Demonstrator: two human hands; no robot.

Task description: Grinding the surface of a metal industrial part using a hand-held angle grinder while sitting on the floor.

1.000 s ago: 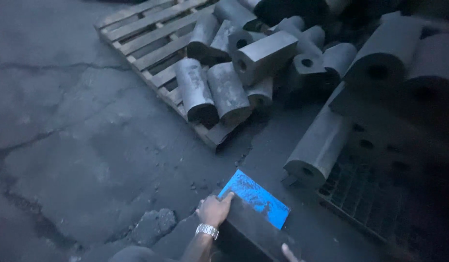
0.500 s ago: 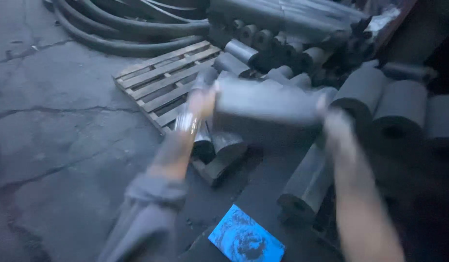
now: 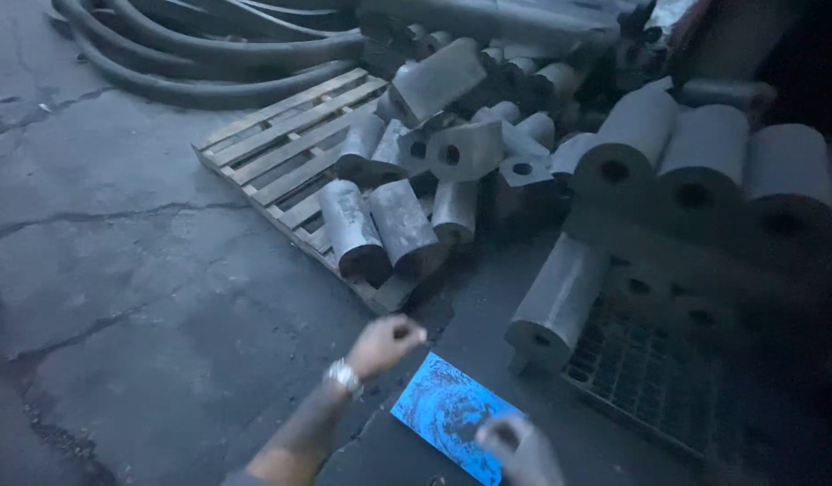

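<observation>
Above the blue sheet point(image 3: 452, 416), left hand point(image 3: 384, 344) and blurred right hand point(image 3: 515, 445) hang curled and empty; grey cylindrical blocks point(image 3: 407, 225) lie heaped on the wooden pallet point(image 3: 263, 148), more off it.

Dim, cold bluish light all over, no clear source and no hard shadows. The right side sinks into near black, swallowing the big grey cylinders point(image 3: 704, 153). The blue sheet point(image 3: 447, 414) is the one bright patch. Motion blur smears the right hand point(image 3: 519, 447); the left hand point(image 3: 384, 344) is soft too. Grainy, low contrast
</observation>
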